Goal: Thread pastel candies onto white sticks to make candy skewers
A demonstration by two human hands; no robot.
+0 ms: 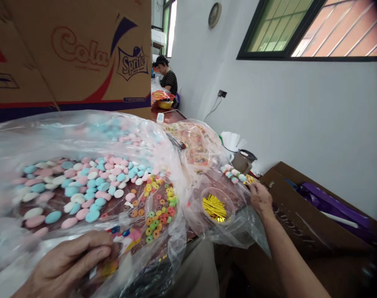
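Observation:
Low on the left, my left hand [75, 254] is closed, thumb against fingers, on a colourful printed plastic packet [131, 239]; part of it is hidden beneath the hand. At the table's right side my right hand [261, 198] pinches the yellow end of a candy packet [233, 173] with rows of pink, white and blue candies. Pink, blue and white oval candies [92, 186] lie spread on clear plastic near my left hand. Beside them are small ring-shaped candies [156, 225] in yellow, orange, green and red. A clear round tub [233, 215] holds gold twist ties [213, 207], left of my right hand.
A large cardboard box [83, 78] stands behind the candies. Clear plastic [193, 145] covers more ring candies further back, with metal tongs [175, 140] on top. A lidded mug [243, 160] and an open carton [287, 219] are at the right. A person [170, 80] sits far back.

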